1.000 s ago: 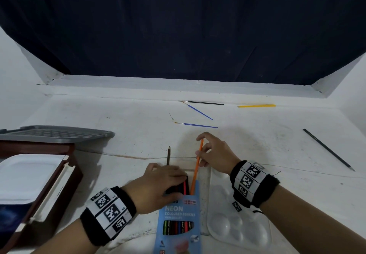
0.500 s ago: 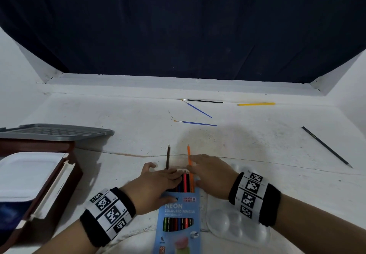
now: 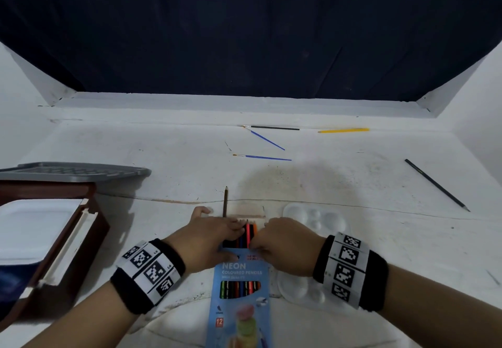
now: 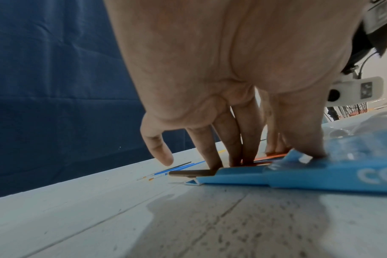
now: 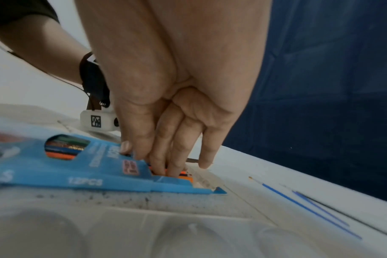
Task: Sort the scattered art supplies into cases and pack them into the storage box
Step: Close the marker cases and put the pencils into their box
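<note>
A blue "NEON" coloured pencil box (image 3: 240, 290) lies flat in front of me, its far end open and showing several pencils. My left hand (image 3: 214, 235) presses straight fingers (image 4: 245, 153) on the pencils at that mouth, thumb on the box (image 4: 320, 174). My right hand (image 3: 281, 240) touches the box's right side, its fingers (image 5: 164, 167) on the end of an orange pencil (image 3: 254, 231) that lies almost wholly inside. A brown pencil (image 3: 225, 202) sticks out far beyond the left fingers.
A white palette (image 3: 316, 218) lies under my right wrist. A brown storage box (image 3: 89, 228) with a white tray and a grey lid (image 3: 78, 171) are at left. Two blue brushes (image 3: 267, 140), a black brush (image 3: 274, 128), a yellow pencil (image 3: 343, 130) and a black pencil (image 3: 436, 184) lie farther away.
The orange pencil has slid down into the box. My right hand has followed it back toward me, from pinching its shaft to touching its end. The left hand has stayed on the box.
</note>
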